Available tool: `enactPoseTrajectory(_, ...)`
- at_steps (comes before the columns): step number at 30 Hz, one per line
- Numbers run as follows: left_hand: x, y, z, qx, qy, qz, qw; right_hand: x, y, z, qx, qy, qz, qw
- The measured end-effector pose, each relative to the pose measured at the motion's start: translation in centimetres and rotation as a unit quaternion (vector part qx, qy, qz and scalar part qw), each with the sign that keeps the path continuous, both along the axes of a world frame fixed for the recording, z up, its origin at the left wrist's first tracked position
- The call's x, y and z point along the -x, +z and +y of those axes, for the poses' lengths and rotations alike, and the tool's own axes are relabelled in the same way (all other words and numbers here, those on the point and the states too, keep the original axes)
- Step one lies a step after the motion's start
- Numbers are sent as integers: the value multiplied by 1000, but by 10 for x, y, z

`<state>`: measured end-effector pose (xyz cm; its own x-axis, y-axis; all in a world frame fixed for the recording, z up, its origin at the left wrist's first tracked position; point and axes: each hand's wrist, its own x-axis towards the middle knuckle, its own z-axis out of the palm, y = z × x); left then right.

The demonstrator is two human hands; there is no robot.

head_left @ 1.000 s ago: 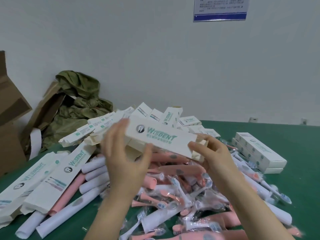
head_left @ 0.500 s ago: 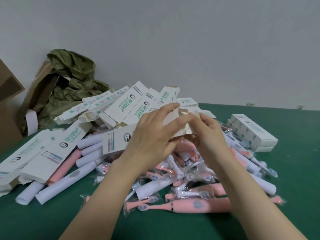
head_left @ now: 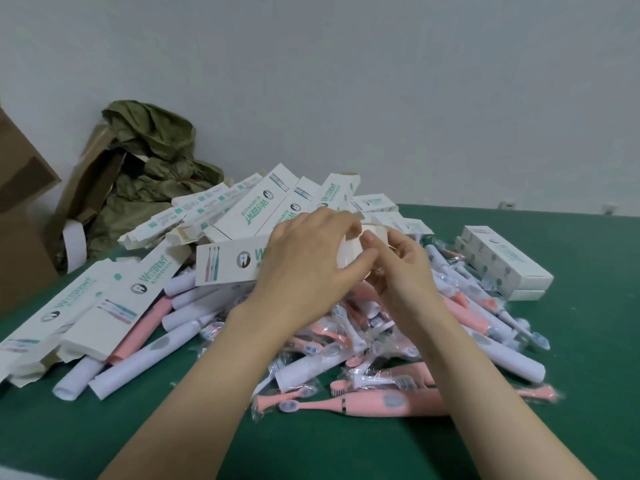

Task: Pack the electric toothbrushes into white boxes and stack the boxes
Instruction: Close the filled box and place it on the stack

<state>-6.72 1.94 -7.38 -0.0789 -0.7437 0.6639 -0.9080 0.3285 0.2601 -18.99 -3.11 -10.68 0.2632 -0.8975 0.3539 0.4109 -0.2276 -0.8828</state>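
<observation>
A white box (head_left: 228, 265) is held just above the heap of toothbrushes (head_left: 349, 341), its printed face turned up and its length running out to the left of the hands. The box's right end is clasped by the left hand (head_left: 304, 268), whose grip is clamped on it, with fingers curled over the top and the thumb beneath. At that same end the card is pinched by the right hand (head_left: 401, 268), its grip likewise closed on the box.

The heap of pink and white handles and wrapped brush heads is spread on the green desk (head_left: 588, 375). At the heap's near edge a pink toothbrush (head_left: 381, 403) is seen lying in clear wrap. Behind the heap, loose boxes (head_left: 263, 209) are piled at all angles, and more are strewn to its left. To the right of the heap, closed boxes (head_left: 505, 268) are stacked. Behind and left of the heap, olive cloth (head_left: 152, 161) is bundled against a brown carton (head_left: 20, 216).
</observation>
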Motion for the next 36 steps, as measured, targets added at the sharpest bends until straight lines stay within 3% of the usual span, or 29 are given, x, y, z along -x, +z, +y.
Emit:
enactPoseTrajectory(9, -19, 23, 20, 22, -20, -119, 992, 1, 12, 9, 5, 94, -41, 995)
enactPoseTrajectory(12, -28, 18, 27, 83, 26, -138, 987, 2, 17, 5, -75, 114, -45, 990)
enactPoseTrajectory(13, -31, 13, 30, 92, 43, -127, 987, 3, 16, 4, -85, 75, -10, 993)
enactPoseTrajectory(14, -33, 9, 32, 98, 57, -107, 988, 4, 12, 3, -59, 0, 84, 995)
enactPoseTrajectory(15, -36, 5, 35, 108, 65, -83, 989, 5, 6, 0, 8, -102, 238, 966)
enactPoseTrajectory(16, -38, 2, 37, 125, 69, -57, 988, 6, -2, -2, 84, -188, 397, 895)
enactPoseTrajectory(17, -40, 1, 38, 151, 73, -27, 985, 5, -10, -5, 145, -240, 506, 815)
enactPoseTrajectory(18, -42, 2, 40, 181, 75, 16, 980, 6, -16, -8, 172, -266, 557, 768)
enactPoseTrajectory(22, -48, 18, 39, 258, 23, 259, 931, 18, -21, -21, 203, -252, 589, 740)
enactPoseTrajectory(24, -49, 24, 35, 243, 4, 288, 926, 24, -22, -28, 246, -225, 650, 683)
enactPoseTrajectory(26, -49, 21, 32, 191, 6, 267, 944, 26, -28, -30, 269, -203, 692, 638)
enactPoseTrajectory(28, -50, 11, 29, 146, 20, 232, 962, 27, -32, -30, 271, -183, 686, 650)
enactPoseTrajectory(29, -52, 6, 28, 128, 24, 221, 967, 28, -33, -30, 269, -183, 660, 677)
enactPoseTrajectory(32, -53, -6, 23, 63, 28, 182, 981, 41, -25, -26, 191, -192, 506, 819)
enactPoseTrajectory(34, -51, -14, 19, 30, 31, 146, 988, 50, -17, -21, 93, -173, 330, 923)
enactPoseTrajectory(36, -49, -23, 13, 22, 40, 129, 991, 54, -14, -22, -11, -156, 164, 974)
